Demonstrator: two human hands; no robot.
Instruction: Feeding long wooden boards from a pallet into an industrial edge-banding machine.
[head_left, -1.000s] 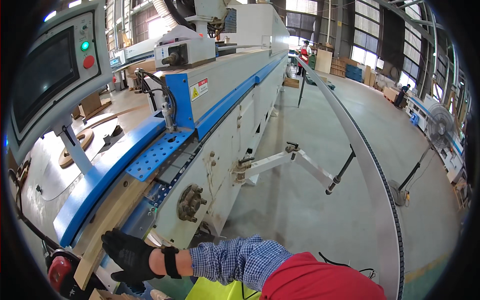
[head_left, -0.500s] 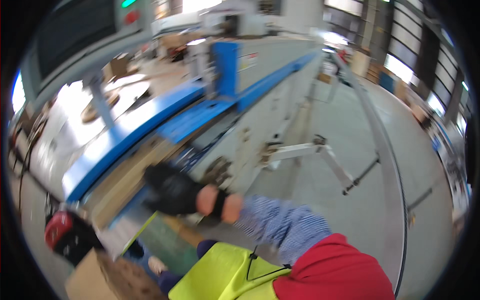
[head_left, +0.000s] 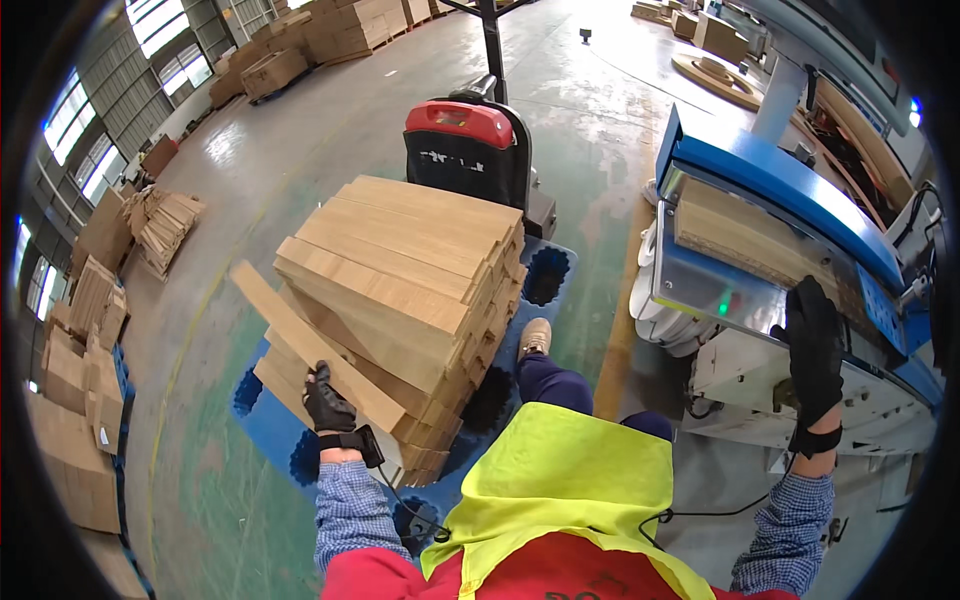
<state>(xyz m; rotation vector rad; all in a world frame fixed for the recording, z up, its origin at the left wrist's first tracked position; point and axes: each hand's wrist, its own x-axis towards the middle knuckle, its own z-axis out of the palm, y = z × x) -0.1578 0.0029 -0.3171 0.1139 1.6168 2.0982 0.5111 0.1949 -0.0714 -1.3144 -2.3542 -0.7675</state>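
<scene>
My left hand (head_left: 328,398), in a black glove, is closed on a long, light-brown wooden board (head_left: 300,335). That board lies slantwise along the left side of a stack of similar boards (head_left: 400,240), its far end sticking out. The stack rests on a blue plastic pallet (head_left: 470,450). My right hand (head_left: 812,345), gloved in black too, is at the front of a blue and grey machine (head_left: 700,290), fingers stretched out and thumb apart. Just beyond its fingers, another wooden board (head_left: 750,235) lies on the machine's metal bed. Whether the fingers touch that board I cannot tell.
A pallet truck (head_left: 460,140) with a red-topped black body stands behind the stack. More board stacks (head_left: 80,440) line the left side. A grey post (head_left: 780,105) rises behind the machine's blue guard (head_left: 780,180). Green-painted floor (head_left: 230,500) lies left of the pallet.
My view has swung left from the machine to the board stack. My left hand, out of sight before, now grips a board. My right arm stays by the machine and now appears at the right.
</scene>
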